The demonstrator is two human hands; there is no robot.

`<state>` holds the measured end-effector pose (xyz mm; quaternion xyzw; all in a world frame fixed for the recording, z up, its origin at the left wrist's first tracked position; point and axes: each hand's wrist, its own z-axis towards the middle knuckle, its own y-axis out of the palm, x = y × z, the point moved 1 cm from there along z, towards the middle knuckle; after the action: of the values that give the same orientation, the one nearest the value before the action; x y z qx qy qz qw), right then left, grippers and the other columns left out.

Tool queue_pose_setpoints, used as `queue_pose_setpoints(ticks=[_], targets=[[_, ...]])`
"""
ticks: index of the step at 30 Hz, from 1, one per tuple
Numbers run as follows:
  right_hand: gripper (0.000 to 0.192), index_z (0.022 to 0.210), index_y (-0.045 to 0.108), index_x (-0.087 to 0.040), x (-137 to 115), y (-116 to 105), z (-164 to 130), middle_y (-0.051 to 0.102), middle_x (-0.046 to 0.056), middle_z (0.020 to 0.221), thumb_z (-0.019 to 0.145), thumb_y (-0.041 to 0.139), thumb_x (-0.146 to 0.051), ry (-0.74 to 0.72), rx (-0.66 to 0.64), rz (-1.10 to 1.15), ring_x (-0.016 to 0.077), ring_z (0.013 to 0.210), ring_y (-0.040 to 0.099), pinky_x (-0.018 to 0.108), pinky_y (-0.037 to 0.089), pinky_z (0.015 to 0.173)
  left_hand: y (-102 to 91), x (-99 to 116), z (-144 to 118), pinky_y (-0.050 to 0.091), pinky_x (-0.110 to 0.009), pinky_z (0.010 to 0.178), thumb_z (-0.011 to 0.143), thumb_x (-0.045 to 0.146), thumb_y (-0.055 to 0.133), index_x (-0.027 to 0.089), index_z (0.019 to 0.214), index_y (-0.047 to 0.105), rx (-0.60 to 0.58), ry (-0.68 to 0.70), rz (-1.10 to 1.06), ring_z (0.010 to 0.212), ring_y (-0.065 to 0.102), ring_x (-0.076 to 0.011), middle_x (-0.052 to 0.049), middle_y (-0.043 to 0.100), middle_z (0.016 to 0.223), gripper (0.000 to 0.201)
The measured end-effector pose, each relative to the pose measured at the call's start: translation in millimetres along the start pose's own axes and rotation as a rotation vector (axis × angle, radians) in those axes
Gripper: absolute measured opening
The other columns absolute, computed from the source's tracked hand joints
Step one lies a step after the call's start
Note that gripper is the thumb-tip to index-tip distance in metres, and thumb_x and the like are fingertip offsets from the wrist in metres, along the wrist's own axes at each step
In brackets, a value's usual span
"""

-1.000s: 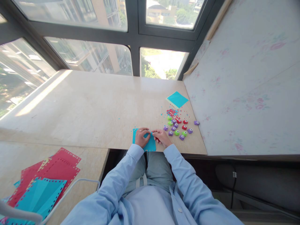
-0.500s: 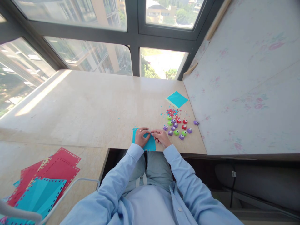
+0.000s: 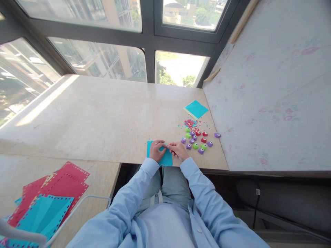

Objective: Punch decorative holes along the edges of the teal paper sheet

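A blue paper sheet with small notches along its border lies at the front edge of the tabletop, partly covered by my hands. My left hand is over the sheet, thumb and fingers closed in a pinch. Close beside it, my right hand pinches as well, its fingertips almost meeting the left ones above the sheet's right side. Whatever is between the fingertips is too small to make out. Just right of my right hand sit several small purple, green and red pieces with eye-like dots, one of them a purple piece.
Red and blue paper bits are scattered behind the eyed pieces. Farther back lies a stack of blue and pale paper squares. Red sheets and a blue sheet with punched borders overlap at lower left, near a white curved frame.
Both hands keep their pinch over the blue sheet with hardly any movement. The whole view has shifted very slightly.
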<state>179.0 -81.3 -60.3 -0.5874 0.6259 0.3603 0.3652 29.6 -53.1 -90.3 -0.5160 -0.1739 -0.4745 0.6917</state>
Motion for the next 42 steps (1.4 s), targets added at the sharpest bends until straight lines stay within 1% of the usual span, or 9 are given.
queue_pose_setpoints(ticks=[8,12,17,21,27,32,38,42], targets=[[0.023,0.073,0.056,-0.017,0.8,-0.8,1.5,0.056,-0.006,0.053,0.071,0.067,-0.038,-0.014,-0.043,-0.026,0.0041,0.035,0.040,0.015,0.025,0.029,-1.6,0.9,-0.3,0.049,-0.041,0.086,0.073,0.014,0.068,0.022,0.073,0.068,0.000,-0.010,-0.019,0.093,0.063,-0.0204,-0.005,0.069,0.096,0.007],[0.021,0.071,0.056,-0.017,-0.4,-2.7,1.8,0.058,-0.005,0.055,0.075,0.064,-0.036,-0.018,-0.067,-0.033,0.0042,0.037,0.042,0.015,0.028,0.030,-4.4,3.4,0.6,0.050,-0.039,0.085,0.075,0.019,0.069,0.021,0.073,0.068,-0.008,-0.003,-0.034,0.092,0.063,-0.0201,-0.005,0.069,0.095,0.003],[0.017,0.071,0.056,-0.016,-0.4,-2.5,4.0,0.061,-0.004,0.058,0.080,0.060,-0.031,0.023,-0.089,-0.054,0.0037,0.035,0.043,0.015,0.025,0.027,-2.8,1.2,0.5,0.050,-0.040,0.085,0.076,0.020,0.068,0.021,0.074,0.069,-0.002,0.012,-0.030,0.092,0.063,-0.0200,-0.005,0.070,0.095,0.003],[0.015,0.072,0.055,-0.017,-0.3,-1.1,5.9,0.062,-0.004,0.057,0.082,0.058,-0.027,0.060,-0.080,-0.070,0.0034,0.033,0.042,0.015,0.023,0.026,-0.6,-0.7,0.1,0.050,-0.040,0.085,0.077,0.021,0.068,0.022,0.073,0.071,-0.022,0.022,-0.024,0.091,0.064,-0.0196,-0.005,0.070,0.095,0.005],[0.015,0.070,0.055,-0.017,-2.8,0.0,6.4,0.062,-0.004,0.055,0.084,0.055,-0.024,0.082,-0.069,-0.099,0.0035,0.030,0.040,0.016,0.021,0.025,-0.3,0.4,0.9,0.050,-0.041,0.085,0.077,0.022,0.068,0.022,0.070,0.071,-0.009,0.031,-0.009,0.090,0.064,-0.0202,-0.005,0.070,0.094,0.008],[0.018,0.067,0.054,-0.018,-3.9,1.9,4.5,0.062,-0.005,0.052,0.083,0.057,-0.024,0.080,-0.043,-0.105,0.0034,0.029,0.039,0.017,0.020,0.025,-0.6,1.9,0.9,0.049,-0.042,0.087,0.075,0.022,0.069,0.023,0.068,0.071,-0.005,0.036,-0.001,0.092,0.064,-0.0206,-0.005,0.071,0.095,0.007],[0.016,0.069,0.056,-0.017,-4.9,3.6,2.3,0.063,-0.005,0.054,0.083,0.057,-0.026,0.075,-0.025,-0.120,0.0033,0.029,0.040,0.017,0.021,0.026,0.1,1.2,0.6,0.048,-0.043,0.088,0.075,0.022,0.070,0.023,0.068,0.071,-0.005,0.033,0.013,0.093,0.064,-0.0207,-0.005,0.071,0.097,0.007],[0.018,0.069,0.054,-0.018,-3.7,4.0,3.6,0.060,-0.005,0.051,0.085,0.056,-0.028,0.067,-0.026,-0.118,0.0029,0.029,0.037,0.016,0.020,0.026,0.2,0.9,0.5,0.048,-0.043,0.089,0.075,0.021,0.070,0.023,0.068,0.071,-0.016,0.055,0.003,0.095,0.063,-0.0208,-0.005,0.071,0.098,0.007]])
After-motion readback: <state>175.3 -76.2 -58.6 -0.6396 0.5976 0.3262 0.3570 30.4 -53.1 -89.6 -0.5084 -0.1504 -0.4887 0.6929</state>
